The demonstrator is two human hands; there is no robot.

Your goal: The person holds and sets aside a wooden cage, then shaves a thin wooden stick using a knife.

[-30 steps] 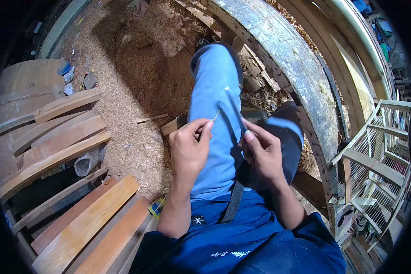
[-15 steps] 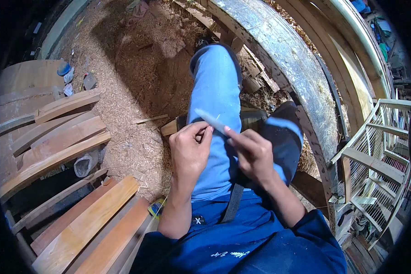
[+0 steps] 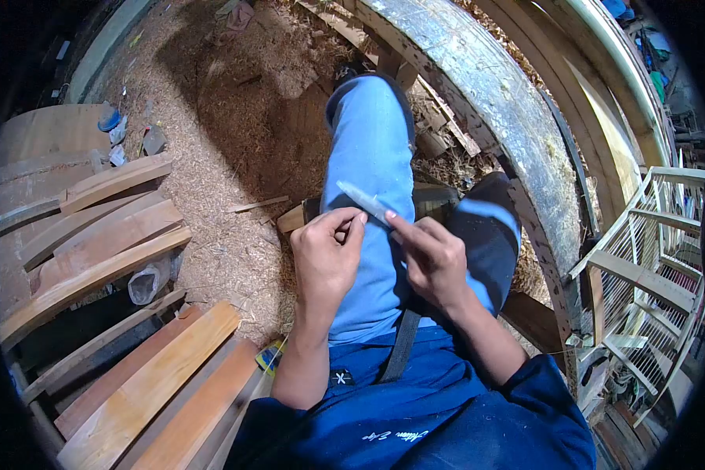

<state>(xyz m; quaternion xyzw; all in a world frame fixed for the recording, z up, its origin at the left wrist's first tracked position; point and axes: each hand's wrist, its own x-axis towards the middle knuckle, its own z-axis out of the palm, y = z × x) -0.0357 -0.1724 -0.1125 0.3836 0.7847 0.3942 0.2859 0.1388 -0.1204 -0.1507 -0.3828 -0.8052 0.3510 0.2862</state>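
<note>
My right hand [image 3: 432, 254] is closed round the handle of a knife [image 3: 359, 196], index finger laid along it. The pale blade points up and left, over the thigh of my blue trousers [image 3: 370, 149]. Just left of it, my left hand [image 3: 326, 247] is closed in a pinch, thumb against forefinger, close beside the blade. A thin pale sliver [image 3: 374, 199] shows by the blade near these fingertips; most of it is hidden or too fine to make out.
Curved and straight wooden boards [image 3: 149, 384] lie at the left. Shavings cover the floor [image 3: 219, 227]. A large curved, worn beam [image 3: 478, 70] arcs past my right knee. A slatted wooden cage-like frame [image 3: 642, 282] stands at the right. A yellow tape measure [image 3: 269, 357] sits by the boards.
The knife and my right hand have shifted slightly, the blade tilting a little differently over my thigh. My left hand holds nearly the same place and pinch.
</note>
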